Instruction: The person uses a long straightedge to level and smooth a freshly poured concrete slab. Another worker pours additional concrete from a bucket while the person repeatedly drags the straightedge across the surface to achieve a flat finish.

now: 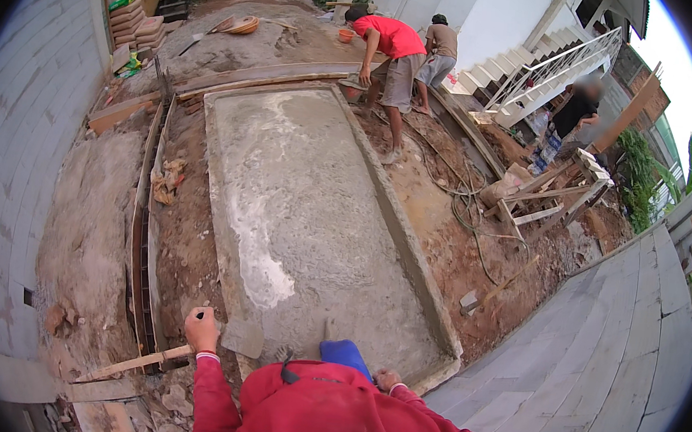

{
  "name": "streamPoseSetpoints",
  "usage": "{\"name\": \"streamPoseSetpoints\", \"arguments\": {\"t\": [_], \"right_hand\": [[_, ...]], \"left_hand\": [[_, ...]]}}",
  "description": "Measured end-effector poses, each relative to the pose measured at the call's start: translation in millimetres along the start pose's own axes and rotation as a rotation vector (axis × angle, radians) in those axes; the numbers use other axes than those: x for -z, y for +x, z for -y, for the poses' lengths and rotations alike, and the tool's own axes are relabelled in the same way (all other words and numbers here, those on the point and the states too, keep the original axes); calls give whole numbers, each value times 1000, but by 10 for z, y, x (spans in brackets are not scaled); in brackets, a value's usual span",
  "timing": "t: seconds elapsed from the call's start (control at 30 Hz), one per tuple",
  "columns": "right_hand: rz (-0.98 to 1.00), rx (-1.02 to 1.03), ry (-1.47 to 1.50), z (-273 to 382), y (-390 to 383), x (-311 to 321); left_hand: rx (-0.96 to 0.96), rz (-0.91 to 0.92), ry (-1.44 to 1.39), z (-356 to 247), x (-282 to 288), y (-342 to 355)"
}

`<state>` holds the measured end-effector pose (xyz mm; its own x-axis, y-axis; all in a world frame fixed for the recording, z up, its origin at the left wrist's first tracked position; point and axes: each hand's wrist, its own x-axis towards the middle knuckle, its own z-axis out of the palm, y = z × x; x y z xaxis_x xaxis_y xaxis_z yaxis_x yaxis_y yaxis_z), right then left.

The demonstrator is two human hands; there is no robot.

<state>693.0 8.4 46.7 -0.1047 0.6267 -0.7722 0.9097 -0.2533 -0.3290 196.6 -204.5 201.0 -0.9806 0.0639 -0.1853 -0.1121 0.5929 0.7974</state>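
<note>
My left hand [203, 328] is closed around a short handle with a dark end, beside a grey, cement-coated flat blade [242, 337] that looks like a trowel. My right hand [388, 379] is low at the right, beside my blue-clad leg [338, 353] and partly behind my red clothing; its grip is unclear. Below me lies a rectangular slab of wet grey cement [330, 215] with a raised rim and a pale patch along its left side.
Two bent workers [390, 40] [441, 47] are at the far edge; another person [573, 112] stands near white stairs [489, 89]. A narrow trench [143, 256] runs left, with a wooden stick [136, 362]. Hoses [467, 194], a wooden frame [545, 200] and grey block walls flank the slab.
</note>
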Motion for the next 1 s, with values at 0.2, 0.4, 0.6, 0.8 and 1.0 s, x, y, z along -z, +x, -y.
{"name": "streamPoseSetpoints", "arguments": {"t": [0.2,0.4,0.6,0.8,1.0], "right_hand": [[18,-9,-45,443,-372,108],[-5,6,-136,394,-304,85],[3,28,-180,268,-150,30],[26,-79,3,471,-345,79],[52,-114,119,411,-412,106]], "left_hand": [[-15,-37,-8,-225,163,-83],[-68,-34,41,-41,52,8],[-9,-29,36,-21,-18,22],[-68,-69,154,-9,-44,100],[-15,-2,53,-228,-123,43]]}}
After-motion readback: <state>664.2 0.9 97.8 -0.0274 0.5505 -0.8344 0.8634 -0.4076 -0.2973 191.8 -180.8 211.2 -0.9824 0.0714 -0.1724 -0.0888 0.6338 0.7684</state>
